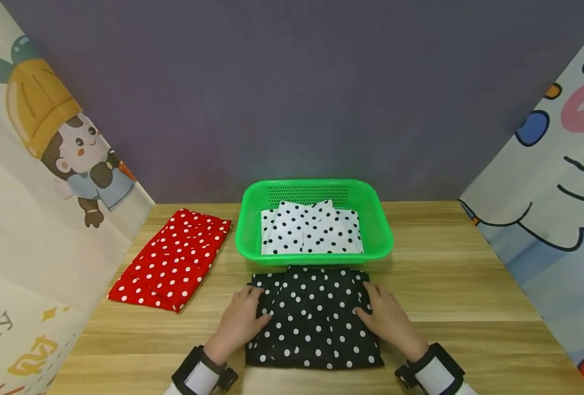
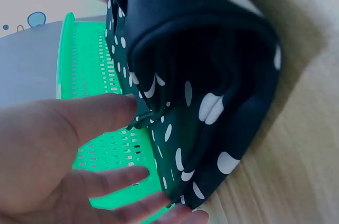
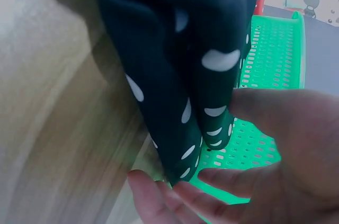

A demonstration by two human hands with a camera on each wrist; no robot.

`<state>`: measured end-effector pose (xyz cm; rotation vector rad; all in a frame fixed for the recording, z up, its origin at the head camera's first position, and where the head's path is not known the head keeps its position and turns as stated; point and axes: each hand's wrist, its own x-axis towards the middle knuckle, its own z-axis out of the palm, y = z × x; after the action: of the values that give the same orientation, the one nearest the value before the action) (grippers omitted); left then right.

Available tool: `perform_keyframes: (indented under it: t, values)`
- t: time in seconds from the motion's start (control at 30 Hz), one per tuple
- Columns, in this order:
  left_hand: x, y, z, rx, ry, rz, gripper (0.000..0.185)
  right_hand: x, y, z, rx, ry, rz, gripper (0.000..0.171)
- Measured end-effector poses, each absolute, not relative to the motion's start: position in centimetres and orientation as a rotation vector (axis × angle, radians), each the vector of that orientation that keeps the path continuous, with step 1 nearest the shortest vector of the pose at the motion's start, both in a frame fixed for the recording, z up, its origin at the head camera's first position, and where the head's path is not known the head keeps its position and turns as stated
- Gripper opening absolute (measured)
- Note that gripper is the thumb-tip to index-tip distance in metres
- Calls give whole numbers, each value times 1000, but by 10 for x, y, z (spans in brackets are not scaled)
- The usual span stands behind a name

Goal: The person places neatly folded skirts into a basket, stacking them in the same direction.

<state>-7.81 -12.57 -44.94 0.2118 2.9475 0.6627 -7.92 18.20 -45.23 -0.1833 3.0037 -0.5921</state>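
Observation:
A folded black cloth with white polka dots [image 1: 316,323] lies on the wooden table, its layered folds showing at the sides in both wrist views. At its left edge is my left hand [image 1: 241,320], thumb [image 2: 106,112] against the upper layer and fingers spread near the far corner. My right hand [image 1: 388,318] mirrors it at the right edge, with its thumb [image 3: 254,108] touching the fabric and its fingers loosely extended beside the corner. Just behind the black cloth stands a green plastic basket [image 1: 314,259]. Inside it rests a folded white cloth with black dots [image 1: 312,230].
A folded red cloth with white dots [image 1: 173,263] lies at the left of the table [image 1: 470,285]. A dark grey panel [image 1: 302,99] rises behind the table. Walls printed with cartoons flank both sides.

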Motion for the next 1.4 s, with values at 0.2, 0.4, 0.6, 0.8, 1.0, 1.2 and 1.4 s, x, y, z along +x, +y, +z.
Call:
perform_keyframes:
  t: [0.2, 0.4, 0.6, 0.8, 1.0, 1.2, 1.4]
  values:
    - [-80, -125, -450, 82, 2968, 620, 69, -83, 182, -452, -155, 2978, -574, 74]
    - [-84, -121, -448, 22, 2928, 598, 78, -86, 181, -454, -116, 2954, -536, 79]
    - [-84, -112, -449, 9, 2932, 521, 89, -86, 174, -456, -103, 2963, -461, 78]
    - [-81, -106, -452, 12, 2996, 496, 83, -87, 169, -456, -90, 2978, -442, 73]
    - [-81, -103, -453, 13, 3021, 555, 66, -87, 166, -457, -75, 2974, -485, 70]
    - [-81, -101, -453, 45, 3023, 621, 54, -88, 165, -457, -84, 2943, -564, 65]
    - [-77, -100, -456, 164, 3154, 580, 39, -88, 166, -460, -65, 2860, -681, 60]
